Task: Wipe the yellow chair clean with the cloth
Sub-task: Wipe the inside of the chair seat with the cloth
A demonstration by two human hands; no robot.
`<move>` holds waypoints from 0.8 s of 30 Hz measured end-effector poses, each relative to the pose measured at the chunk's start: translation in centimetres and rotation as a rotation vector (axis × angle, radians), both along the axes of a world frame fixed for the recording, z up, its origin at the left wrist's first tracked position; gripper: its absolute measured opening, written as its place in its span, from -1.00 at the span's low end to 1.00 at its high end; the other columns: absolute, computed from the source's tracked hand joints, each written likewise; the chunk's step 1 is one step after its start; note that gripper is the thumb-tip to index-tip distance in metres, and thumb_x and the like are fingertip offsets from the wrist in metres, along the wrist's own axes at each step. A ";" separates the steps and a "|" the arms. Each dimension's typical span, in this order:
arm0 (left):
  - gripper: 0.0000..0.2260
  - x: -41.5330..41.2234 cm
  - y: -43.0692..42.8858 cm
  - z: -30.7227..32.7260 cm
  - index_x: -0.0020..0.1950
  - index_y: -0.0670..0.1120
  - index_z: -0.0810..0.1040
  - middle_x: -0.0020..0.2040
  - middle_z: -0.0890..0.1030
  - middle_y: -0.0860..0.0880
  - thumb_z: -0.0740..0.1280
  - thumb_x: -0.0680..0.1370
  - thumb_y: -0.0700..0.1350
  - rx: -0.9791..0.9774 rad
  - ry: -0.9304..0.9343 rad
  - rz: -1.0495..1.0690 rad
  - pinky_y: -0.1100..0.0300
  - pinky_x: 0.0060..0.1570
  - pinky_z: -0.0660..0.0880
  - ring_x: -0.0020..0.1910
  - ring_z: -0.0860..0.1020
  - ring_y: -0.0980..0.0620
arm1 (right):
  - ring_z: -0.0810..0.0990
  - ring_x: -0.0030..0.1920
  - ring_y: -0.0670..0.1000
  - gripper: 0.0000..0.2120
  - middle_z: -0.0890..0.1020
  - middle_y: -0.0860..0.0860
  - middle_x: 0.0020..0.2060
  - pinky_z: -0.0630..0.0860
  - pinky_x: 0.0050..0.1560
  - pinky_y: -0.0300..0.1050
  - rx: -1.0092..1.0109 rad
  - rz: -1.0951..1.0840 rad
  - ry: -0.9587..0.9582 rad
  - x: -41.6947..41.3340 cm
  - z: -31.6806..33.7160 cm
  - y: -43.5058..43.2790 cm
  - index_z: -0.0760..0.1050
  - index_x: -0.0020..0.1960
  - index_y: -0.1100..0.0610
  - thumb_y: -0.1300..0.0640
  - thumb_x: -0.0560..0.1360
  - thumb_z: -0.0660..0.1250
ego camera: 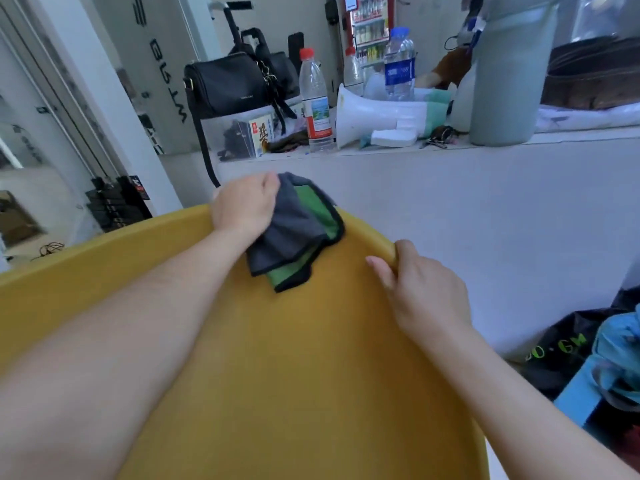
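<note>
Two hands work the yellow chair (294, 358): your left hand (244, 207) bunches the grey-and-green, black-edged cloth (298, 233) against its top rim, your right hand (424, 292) has its grip closed on the rim beside it. Beyond the chair, a white counter (450, 147) carries a red-capped bottle (314, 102) and a black bag (225, 84).

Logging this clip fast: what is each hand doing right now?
Left hand: closed on the cloth, pressing it to the yellow chair.
Right hand: closed on the chair's edge.
</note>
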State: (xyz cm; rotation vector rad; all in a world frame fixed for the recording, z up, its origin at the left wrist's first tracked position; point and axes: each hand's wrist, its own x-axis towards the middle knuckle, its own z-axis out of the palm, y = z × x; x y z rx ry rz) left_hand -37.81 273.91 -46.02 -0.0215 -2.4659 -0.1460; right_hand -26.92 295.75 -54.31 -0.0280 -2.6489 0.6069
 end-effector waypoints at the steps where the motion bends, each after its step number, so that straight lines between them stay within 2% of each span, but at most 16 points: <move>1: -0.61 -0.3 -2.5 0.0 -0.21 -0.11 0.48 -0.03 0.61 -0.30 -0.01 0.64 0.01 0.048 -0.016 0.092 0.00 -0.10 0.36 -0.03 0.54 -0.29 | 0.59 -0.05 0.22 -0.51 0.63 0.12 -0.11 0.29 -0.25 0.00 0.012 0.016 -0.004 0.0 -0.1 0.0 0.31 0.13 0.08 -0.30 0.57 -0.08; 3: -0.60 -0.2 -5.0 -0.4 -0.28 -0.11 0.39 -0.11 0.61 -0.29 -0.04 0.64 0.01 0.084 -0.012 0.147 -0.02 -0.07 0.38 -0.10 0.53 -0.27 | 0.60 -0.07 0.21 -0.53 0.62 0.11 -0.14 0.28 -0.27 -0.01 0.007 0.017 -0.012 0.3 -0.2 0.1 0.30 0.07 0.08 -0.29 0.57 -0.09; 6: -0.65 0.6 -2.4 -0.9 -0.29 -0.04 0.34 -0.23 0.54 -0.10 -0.04 0.63 -0.03 0.125 0.036 0.105 -0.07 0.16 0.34 -0.08 0.52 -0.18 | 0.59 -0.14 0.20 -0.53 0.57 0.05 -0.26 0.28 -0.30 -0.02 -0.021 -0.042 -0.009 2.2 -0.1 1.0 0.26 -0.01 0.07 -0.31 0.54 -0.14; 8: -0.69 1.8 1.6 -1.2 -0.20 0.00 0.39 -0.16 0.56 -0.03 -0.04 0.64 -0.01 0.105 0.037 0.022 -0.09 0.27 0.27 0.01 0.52 -0.13 | 0.58 -0.20 0.18 -0.52 0.49 0.00 -0.36 0.32 -0.32 -0.03 -0.020 -0.125 -0.028 4.6 0.1 2.0 0.25 -0.05 0.05 -0.33 0.50 -0.17; 10: -0.67 3.4 5.3 -2.0 -0.08 0.01 0.49 -0.05 0.61 -0.01 -0.03 0.64 0.02 0.053 0.058 -0.129 -0.10 0.26 0.28 0.04 0.52 -0.11 | 0.59 -0.21 0.18 -0.50 0.42 -0.01 -0.41 0.36 -0.33 -0.03 0.000 -0.203 -0.043 7.2 0.4 3.0 0.26 -0.08 0.04 -0.35 0.46 -0.19; 12: -0.64 4.6 6.9 -2.6 0.08 -0.02 0.54 0.01 0.62 0.01 -0.02 0.63 0.06 -0.022 0.098 -0.314 -0.08 0.21 0.33 0.06 0.52 -0.08 | 0.58 -0.14 0.20 -0.47 0.47 0.03 -0.32 0.44 -0.25 0.00 0.017 -0.235 -0.065 9.1 1.7 3.5 0.32 -0.07 0.03 -0.37 0.43 -0.17; 14: -0.63 4.5 5.9 -2.3 0.17 -0.03 0.52 0.07 0.61 0.02 0.00 0.63 0.09 -0.106 0.073 -0.446 -0.03 0.15 0.35 0.09 0.51 -0.07 | 0.54 0.05 0.22 -0.51 0.52 0.08 0.00 0.48 -0.09 0.05 0.009 -0.202 0.009 8.6 3.6 3.3 0.42 0.15 0.00 -0.30 0.50 -0.03; 15: -0.61 4.2 5.1 -1.9 0.20 -0.02 0.52 0.09 0.61 0.02 0.00 0.62 0.11 -0.133 0.061 -0.466 -0.01 0.12 0.34 0.10 0.50 -0.07 | 0.50 0.14 0.23 -0.54 0.47 0.10 0.14 0.46 -0.02 0.07 -0.004 -0.171 0.064 7.4 4.8 2.7 0.39 0.30 -0.01 -0.23 0.54 0.05; 16: -0.61 4.1 4.3 -1.5 0.22 -0.01 0.51 0.12 0.61 0.02 0.00 0.62 0.13 -0.146 0.044 -0.460 0.00 0.11 0.33 0.12 0.50 -0.08 | 0.47 0.20 0.24 -0.55 0.44 0.12 0.22 0.45 0.03 0.08 -0.005 -0.123 0.102 5.8 6.1 1.8 0.33 0.38 0.02 -0.15 0.57 0.10; 18: -0.64 3.5 2.6 -1.2 0.25 0.04 0.49 0.16 0.60 0.04 0.02 0.63 0.12 -0.127 0.016 -0.405 0.01 0.13 0.32 0.16 0.48 -0.07 | 0.46 0.21 0.25 -0.58 0.46 0.15 0.24 0.43 0.06 0.09 0.035 -0.005 0.103 2.2 7.7 -0.6 0.29 0.40 0.09 -0.07 0.61 0.08; 21: -0.70 2.4 -2.3 -1.3 0.28 0.09 0.46 0.20 0.59 0.02 0.07 0.63 0.09 -0.069 -0.046 -0.261 0.00 0.18 0.36 0.21 0.47 -0.10 | 0.54 0.13 0.22 -0.64 0.54 0.12 0.13 0.36 -0.11 0.02 0.243 0.038 0.030 -1.0 7.1 -2.2 0.29 0.34 0.05 -0.09 0.65 0.00; 24: -0.69 3.3 -8.7 -0.9 0.22 0.05 0.50 0.11 0.62 -0.08 0.05 0.64 0.08 -0.011 -0.073 -0.030 -0.04 0.09 0.43 0.13 0.51 -0.18 | 0.56 0.07 0.21 -0.69 0.55 0.09 0.05 0.30 -0.17 -0.03 0.249 0.016 0.030 -0.9 6.6 -1.8 0.34 0.29 0.01 -0.09 0.65 0.00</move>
